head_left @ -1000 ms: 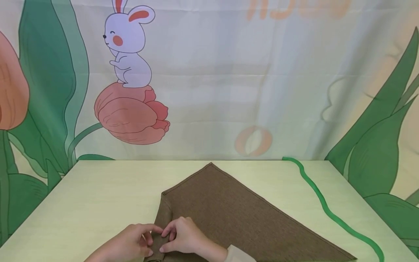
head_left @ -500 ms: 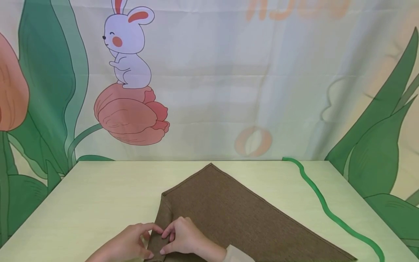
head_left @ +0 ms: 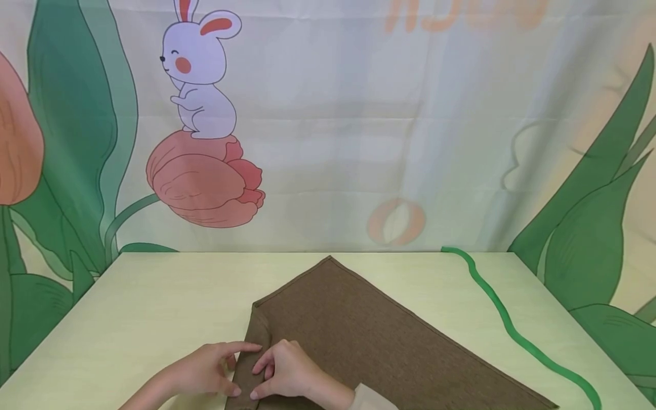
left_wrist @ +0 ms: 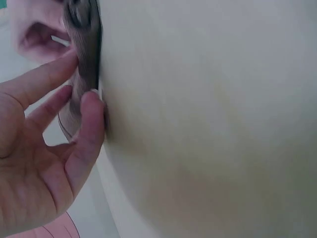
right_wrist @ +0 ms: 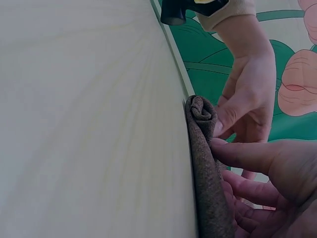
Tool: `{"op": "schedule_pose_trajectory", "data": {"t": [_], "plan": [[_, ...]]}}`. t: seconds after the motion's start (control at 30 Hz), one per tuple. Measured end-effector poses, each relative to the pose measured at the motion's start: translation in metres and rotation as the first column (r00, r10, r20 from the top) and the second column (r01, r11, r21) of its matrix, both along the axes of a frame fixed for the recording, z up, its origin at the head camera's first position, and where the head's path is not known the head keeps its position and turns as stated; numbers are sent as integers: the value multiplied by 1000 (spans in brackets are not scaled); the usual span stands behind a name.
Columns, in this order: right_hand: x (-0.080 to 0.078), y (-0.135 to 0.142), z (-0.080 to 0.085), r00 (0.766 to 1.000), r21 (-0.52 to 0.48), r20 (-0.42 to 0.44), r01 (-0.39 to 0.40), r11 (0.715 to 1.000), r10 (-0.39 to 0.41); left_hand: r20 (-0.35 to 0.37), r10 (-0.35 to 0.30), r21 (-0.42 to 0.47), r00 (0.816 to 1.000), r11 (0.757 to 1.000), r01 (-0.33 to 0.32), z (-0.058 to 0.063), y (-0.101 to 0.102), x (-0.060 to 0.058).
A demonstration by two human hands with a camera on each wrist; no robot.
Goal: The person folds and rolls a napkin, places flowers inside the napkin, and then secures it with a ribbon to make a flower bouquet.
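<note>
A brown cloth [head_left: 348, 324] lies on the pale table, its left edge turned over into a narrow roll [right_wrist: 210, 188]. In the head view my left hand [head_left: 205, 367] reaches in from the left. Its index finger lies nearly straight across the roll, and the thumb rests on the cloth lower down. My right hand [head_left: 292, 370] pinches the roll's inner side between thumb and bent fingers. A coiled end of the roll shows in both wrist views. In the left wrist view, the left thumb [left_wrist: 91, 119] touches one side of the roll and fingers touch the other.
A wavy green strip [head_left: 507, 319] runs down the right part of the table [head_left: 169, 302]. Behind the table hangs a printed curtain [head_left: 328, 131] with a rabbit and tulips. The right wrist view catches a black device [right_wrist: 173, 12] near the left sleeve.
My left hand has shifted slightly, its index finger stretching farther up and over the roll. The roll's near part lies flatter. My right hand has hardly moved.
</note>
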State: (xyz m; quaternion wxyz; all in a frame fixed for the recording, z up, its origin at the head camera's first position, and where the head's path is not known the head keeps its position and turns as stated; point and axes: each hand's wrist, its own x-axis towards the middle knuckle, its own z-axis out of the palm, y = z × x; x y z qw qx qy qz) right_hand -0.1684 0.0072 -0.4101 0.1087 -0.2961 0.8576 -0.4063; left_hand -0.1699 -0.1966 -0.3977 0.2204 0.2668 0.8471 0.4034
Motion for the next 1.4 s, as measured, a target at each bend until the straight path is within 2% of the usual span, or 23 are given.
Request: {"op": "schedule_pose_trajectory", "data": {"t": [0.1,0.23,0.33,0.5,0.67,0.77,0.93,1.1,1.4], "plan": [[0,1,-1,1000,24,-6,7,1000,-7,-14,-1,-16,1000,1000,0,2,0,-10],[0,1,-2,1000,30,4,13,999,-13,-68,-4,-77,998,997,-2,5,2,-25],[0,0,-2,1000,21,20,13,1000,-14,-62,4,-106,998,994,-10,6,2,-34],[0,0,-2,1000,29,6,8,1000,-8,-58,51,-124,997,991,-58,5,0,-48],[0,-1,-2,1000,39,2,8,999,-8,-153,83,-129,985,986,-104,4,-1,-58],[1,-1,-3,1000,30,17,17,999,-17,-140,145,-107,979,981,-161,5,1,-52],[-1,1,-2,1000,14,4,13,1000,-14,3,225,-37,974,974,-225,6,7,-27],[-5,1,1,999,25,-33,-5,1000,6,114,231,41,966,971,-237,4,8,-8],[-3,-2,2,999,7,41,0,1000,0,176,230,94,957,964,-249,-2,5,2]]}}
